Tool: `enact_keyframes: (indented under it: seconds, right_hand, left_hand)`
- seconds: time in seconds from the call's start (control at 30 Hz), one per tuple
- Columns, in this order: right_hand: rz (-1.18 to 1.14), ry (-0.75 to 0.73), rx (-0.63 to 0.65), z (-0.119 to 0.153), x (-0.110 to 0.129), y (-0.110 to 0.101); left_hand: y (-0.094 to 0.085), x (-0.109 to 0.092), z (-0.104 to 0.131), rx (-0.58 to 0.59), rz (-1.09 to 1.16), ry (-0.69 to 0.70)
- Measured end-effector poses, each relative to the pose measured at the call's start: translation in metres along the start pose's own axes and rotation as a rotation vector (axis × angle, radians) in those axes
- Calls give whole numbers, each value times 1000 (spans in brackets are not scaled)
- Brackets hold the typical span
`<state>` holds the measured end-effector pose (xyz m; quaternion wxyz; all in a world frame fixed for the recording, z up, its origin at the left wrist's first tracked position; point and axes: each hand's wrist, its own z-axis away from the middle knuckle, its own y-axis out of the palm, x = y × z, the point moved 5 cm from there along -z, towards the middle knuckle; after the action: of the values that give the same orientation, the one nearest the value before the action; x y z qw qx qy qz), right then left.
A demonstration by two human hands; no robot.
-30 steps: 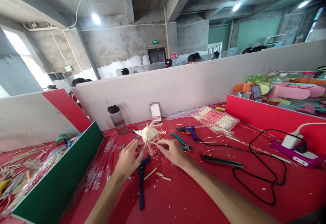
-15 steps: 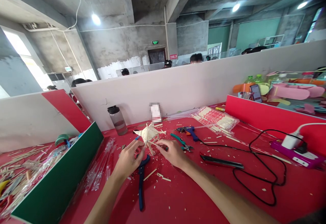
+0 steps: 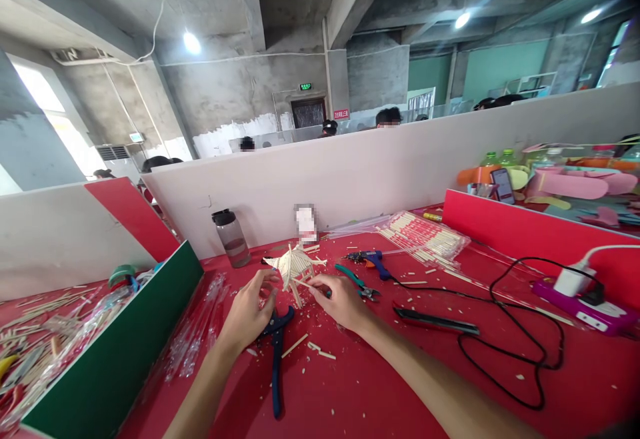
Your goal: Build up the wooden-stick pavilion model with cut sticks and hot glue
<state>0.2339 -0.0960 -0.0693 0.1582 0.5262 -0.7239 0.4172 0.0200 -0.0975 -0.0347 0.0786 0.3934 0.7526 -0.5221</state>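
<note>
A small pavilion-like model (image 3: 293,264) made of thin wooden sticks stands on the red table, with a pointed, flared roof and thin legs. My right hand (image 3: 339,298) pinches a short wooden stick (image 3: 301,283) against the near side of the model, below the roof edge. Just left of the model, my left hand (image 3: 253,306) is curved with thumb and fingers apart, holding nothing that I can see. Below that hand lies a dark blue cutter (image 3: 277,366), its head partly hidden by the fingers.
Green-handled pliers (image 3: 357,280), a blue glue gun (image 3: 370,260) and a black utility knife (image 3: 436,319) lie to the right. A bag of sticks (image 3: 425,236) and a water bottle (image 3: 231,238) stand farther back. A black cable (image 3: 500,292) loops near a purple power strip (image 3: 583,304).
My left hand has drawn slightly left, away from the model, and its thumb and fingers have parted. The right hand stays at the model with the stick.
</note>
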Motion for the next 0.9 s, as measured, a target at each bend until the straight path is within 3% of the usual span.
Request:
enact_keyframes:
  seconds: [0.1,0.23,0.4,0.7,0.9]
  right_hand:
    - [19,-1,3,0,0,0]
    - [20,-17,9,0,3,-3]
    - [47,-17,15,-3,-1,-11]
    - [89,-24,9,-6,-15,-21]
    - [50,-8,-7,-7,-19,-22]
  left_hand:
    - [7,5,-4,-7,249,-98]
    - [16,1,-6,-6,425,-110]
    - [22,-8,-2,39,362,-96]
    - [29,-29,6,247,225,41]
    - [30,-33,8,264,167,95]
